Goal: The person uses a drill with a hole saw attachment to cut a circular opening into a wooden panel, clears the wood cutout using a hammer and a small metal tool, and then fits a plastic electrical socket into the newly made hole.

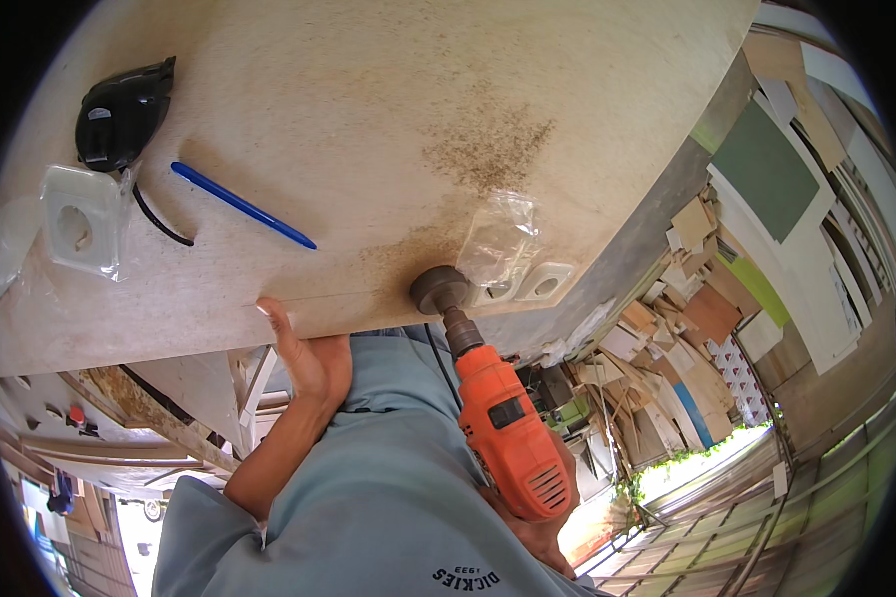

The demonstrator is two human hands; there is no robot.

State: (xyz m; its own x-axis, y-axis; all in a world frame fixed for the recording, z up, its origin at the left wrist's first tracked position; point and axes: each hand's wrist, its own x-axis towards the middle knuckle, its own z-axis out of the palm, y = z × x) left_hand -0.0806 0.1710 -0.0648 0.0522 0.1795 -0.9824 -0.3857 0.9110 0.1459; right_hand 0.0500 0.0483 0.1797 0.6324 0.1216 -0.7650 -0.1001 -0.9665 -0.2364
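My right hand (543, 534) is wrapped around the grip of an orange power drill (509, 423), low on the right side of my body. Its chuck carries a dark, round hole saw (438, 290), which meets the pale wooden board (309, 60) close to the near edge. Brown sawdust (488, 149) is scattered on the board beyond the hole saw. At the near edge, my left hand (314, 370) holds the board, with the thumb lying on top and the other fingers hidden below. Touching or very near the hole saw is a white wall socket (500, 292).
Beside that socket sit another white socket (546, 285) and a clear plastic bag (501, 239). Leftward lie a blue pen (243, 205), a black tape measure (124, 114) and a bagged socket (76, 225). Stacked wood offcuts (667, 388) and a green panel (765, 169) stand at right.
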